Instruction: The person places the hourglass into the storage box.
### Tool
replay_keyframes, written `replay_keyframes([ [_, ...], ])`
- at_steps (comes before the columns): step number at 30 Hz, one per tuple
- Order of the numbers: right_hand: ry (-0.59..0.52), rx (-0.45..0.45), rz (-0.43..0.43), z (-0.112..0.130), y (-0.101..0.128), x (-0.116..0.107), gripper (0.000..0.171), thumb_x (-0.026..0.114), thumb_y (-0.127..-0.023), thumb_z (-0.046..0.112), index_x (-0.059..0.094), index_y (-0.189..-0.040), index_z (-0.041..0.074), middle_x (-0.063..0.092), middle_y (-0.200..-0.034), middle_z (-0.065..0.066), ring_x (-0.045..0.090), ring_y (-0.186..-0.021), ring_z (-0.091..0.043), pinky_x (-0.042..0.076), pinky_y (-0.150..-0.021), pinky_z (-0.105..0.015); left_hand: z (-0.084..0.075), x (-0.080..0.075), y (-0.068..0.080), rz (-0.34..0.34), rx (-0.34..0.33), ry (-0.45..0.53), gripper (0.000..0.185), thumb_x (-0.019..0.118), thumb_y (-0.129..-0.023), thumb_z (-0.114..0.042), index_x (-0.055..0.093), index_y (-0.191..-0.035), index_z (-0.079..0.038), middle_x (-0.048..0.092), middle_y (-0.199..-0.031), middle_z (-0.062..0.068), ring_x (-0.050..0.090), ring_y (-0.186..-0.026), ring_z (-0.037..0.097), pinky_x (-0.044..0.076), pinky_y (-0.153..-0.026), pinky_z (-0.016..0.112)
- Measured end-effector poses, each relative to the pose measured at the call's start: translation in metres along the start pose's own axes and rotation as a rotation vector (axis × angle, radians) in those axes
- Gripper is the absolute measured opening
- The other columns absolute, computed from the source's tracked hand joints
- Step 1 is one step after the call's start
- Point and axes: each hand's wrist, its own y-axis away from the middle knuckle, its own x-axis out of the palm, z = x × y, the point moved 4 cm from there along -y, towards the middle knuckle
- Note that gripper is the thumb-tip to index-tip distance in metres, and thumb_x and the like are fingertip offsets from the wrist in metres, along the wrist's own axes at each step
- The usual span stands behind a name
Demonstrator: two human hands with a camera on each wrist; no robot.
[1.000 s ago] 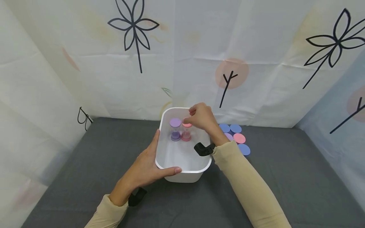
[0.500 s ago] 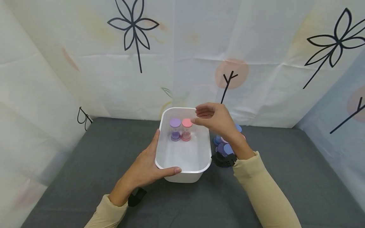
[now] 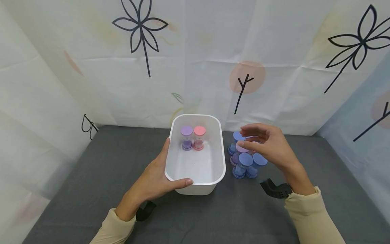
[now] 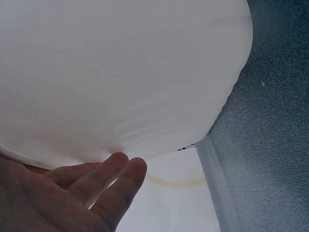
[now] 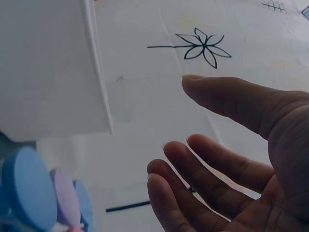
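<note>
My left hand (image 3: 155, 178) holds the near left corner of a white plastic bin (image 3: 197, 189), thumb over the front rim, fingers against the outer left wall. The left wrist view shows those fingers (image 4: 116, 179) touching the bin's side. Inside the bin stand a purple sand timer (image 3: 187, 137) and a pink sand timer (image 3: 199, 137), side by side and upright. My right hand (image 3: 271, 144) hovers over a cluster of sand timers right of the bin, thumb and fingers apart, holding nothing. Blue sand timers (image 3: 245, 160) and a purple one (image 3: 242, 147) show there; the hand partly hides a pink one.
A dark grey cloth (image 3: 122, 162) covers the table. Patterned white fabric (image 3: 207, 84) hangs behind and at the sides, close to the bin's far end. The timer cluster stands a short gap from the bin's right wall.
My right hand has let go of the pink sand timer in the bin, lifted away, and moved right over the cluster. My left hand has stayed on the bin.
</note>
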Motion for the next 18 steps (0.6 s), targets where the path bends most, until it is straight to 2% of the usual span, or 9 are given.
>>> replay_keyframes([
  [3,0.049,-0.004,-0.025,-0.015,0.012,-0.013,0.045,0.081,-0.089,0.019,0.066,-0.128,0.003,0.066,-0.124,-0.015,0.067,-0.103,-0.017,0.056,-0.079,-0.029,0.0,0.0,0.0,0.002,0.002,-0.007,0.131,0.087,-0.07,-0.061,0.002,-0.164,-0.029,0.045,-0.149,-0.009,0.06,-0.108,0.019,0.049,-0.088,0.045],
  [6,0.107,0.006,-0.048,-0.03,0.022,-0.024,0.043,0.081,-0.089,0.019,0.067,-0.127,0.004,0.067,-0.123,-0.013,0.066,-0.104,-0.013,0.052,-0.083,-0.022,0.0,0.0,0.0,0.004,-0.007,-0.008,0.132,0.087,-0.07,-0.062,0.001,-0.164,-0.029,0.044,-0.151,-0.009,0.06,-0.109,0.024,0.049,-0.088,0.045],
  [13,0.167,0.077,-0.08,-0.055,0.036,-0.037,0.046,0.082,-0.088,0.024,0.067,-0.127,0.004,0.066,-0.125,-0.013,0.065,-0.103,-0.011,0.052,-0.08,-0.021,0.0,0.001,0.0,0.009,-0.004,0.003,0.132,0.087,-0.07,-0.061,0.001,-0.164,-0.03,0.044,-0.149,-0.011,0.06,-0.108,0.024,0.049,-0.088,0.045],
  [18,0.177,0.124,-0.038,-0.071,0.039,-0.041,0.046,0.081,-0.09,0.026,0.066,-0.127,0.002,0.066,-0.124,-0.016,0.066,-0.1,-0.01,0.052,-0.08,-0.024,-0.001,0.001,-0.001,0.009,0.006,0.002,0.13,0.086,-0.071,-0.061,0.001,-0.164,-0.03,0.044,-0.15,-0.009,0.06,-0.108,0.024,0.049,-0.088,0.045],
])
